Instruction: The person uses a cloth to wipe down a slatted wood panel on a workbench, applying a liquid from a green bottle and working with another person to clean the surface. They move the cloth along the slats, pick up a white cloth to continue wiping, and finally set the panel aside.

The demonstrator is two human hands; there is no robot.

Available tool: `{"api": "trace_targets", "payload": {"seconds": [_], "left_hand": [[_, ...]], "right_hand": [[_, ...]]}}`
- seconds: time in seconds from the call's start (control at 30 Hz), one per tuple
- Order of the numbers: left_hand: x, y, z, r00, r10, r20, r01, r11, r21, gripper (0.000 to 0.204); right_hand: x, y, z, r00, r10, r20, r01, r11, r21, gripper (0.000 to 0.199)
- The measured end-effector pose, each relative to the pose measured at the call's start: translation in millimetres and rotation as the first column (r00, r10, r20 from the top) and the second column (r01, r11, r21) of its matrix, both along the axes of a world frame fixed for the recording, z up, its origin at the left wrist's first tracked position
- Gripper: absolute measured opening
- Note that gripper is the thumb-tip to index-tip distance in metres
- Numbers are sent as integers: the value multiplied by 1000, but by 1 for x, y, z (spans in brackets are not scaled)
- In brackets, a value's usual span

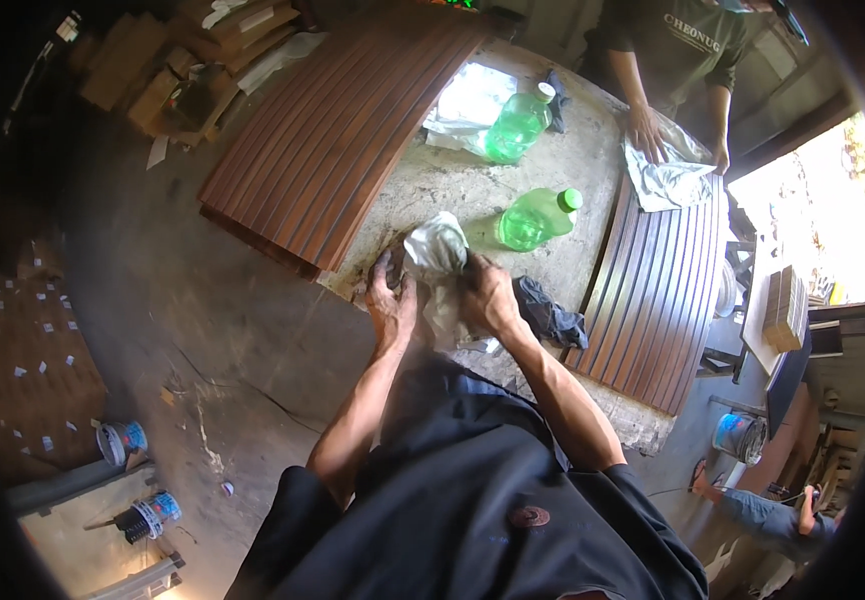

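Observation:
A crumpled white cloth (437, 243) is bunched between my two hands at the near edge of the worktable (453, 185). My right hand (491, 297) is closed on the cloth's right side. On its left side, my left hand (391, 303) has curled fingers and the thumb against the fabric. Just beyond the cloth stands a clear green bottle (533, 222) with a green cap. Farther back is a second green bottle (516, 132) with a white cap; both hold liquid. A dark rag (551, 312) lies right of my right hand.
Stacked brown slatted panels (343, 130) lie at the left, overhanging the table. At the right, a person's hand (645, 135) presses a pale cloth (671, 170) onto another slatted panel (648, 290). Buckets (741, 435) stand on the floor. Another person's leg (763, 510) shows lower right.

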State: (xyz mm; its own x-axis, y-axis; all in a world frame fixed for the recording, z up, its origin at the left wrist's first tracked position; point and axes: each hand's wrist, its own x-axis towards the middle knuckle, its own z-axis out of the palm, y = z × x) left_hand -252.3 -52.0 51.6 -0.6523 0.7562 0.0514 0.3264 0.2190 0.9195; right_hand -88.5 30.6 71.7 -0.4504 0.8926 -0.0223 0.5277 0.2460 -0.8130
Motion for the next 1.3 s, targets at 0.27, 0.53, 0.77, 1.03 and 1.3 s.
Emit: {"api": "trace_targets", "payload": {"seconds": [0.27,0.53,0.77,1.03,1.3], "left_hand": [[-24,-11,46,540,-369,756,219,929,297,47],[-27,16,80,498,-224,838,137,974,179,33],[-34,12,84,691,-314,652,223,949,221,35],[-36,12,122,492,-215,844,165,975,152,36],[-45,-2,126,682,-195,705,140,981,135,41]], "right_hand": [[1,-20,80,878,-154,-454,-114,853,-509,33],[1,-31,52,690,-397,-606,-165,728,-665,43],[7,-32,83,813,-142,-564,-196,846,-495,76],[-12,-33,67,744,-525,-413,-11,608,-794,53],[-8,-37,64,778,-271,-567,-257,686,-681,67]]}}
